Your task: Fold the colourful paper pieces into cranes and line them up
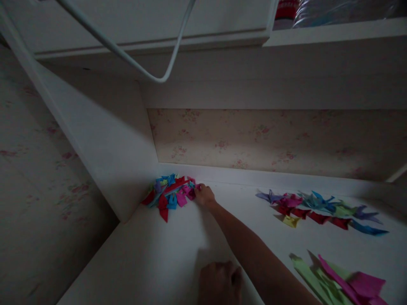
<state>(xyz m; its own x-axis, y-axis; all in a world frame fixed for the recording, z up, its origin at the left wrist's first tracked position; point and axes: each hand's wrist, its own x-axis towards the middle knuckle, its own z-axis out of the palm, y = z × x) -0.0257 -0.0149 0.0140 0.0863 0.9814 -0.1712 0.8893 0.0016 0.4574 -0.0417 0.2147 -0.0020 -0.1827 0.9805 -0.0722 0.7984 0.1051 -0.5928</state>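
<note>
My right hand (205,196) reaches far across the white desk (152,262) to a pile of small folded paper pieces (170,195) in red, blue, pink and purple, heaped in the back left corner. Its fingers are curled and pinch a pink piece at the pile's right edge. My left hand (220,283) rests on the desk at the bottom middle, close to me, curled into a loose fist with nothing visible in it.
A row of folded paper shapes (318,207) in several colours lies at the back right. Green and pink paper sheets (337,284) lie at the front right. A white side panel (108,148) closes the left; a shelf (318,34) overhangs above.
</note>
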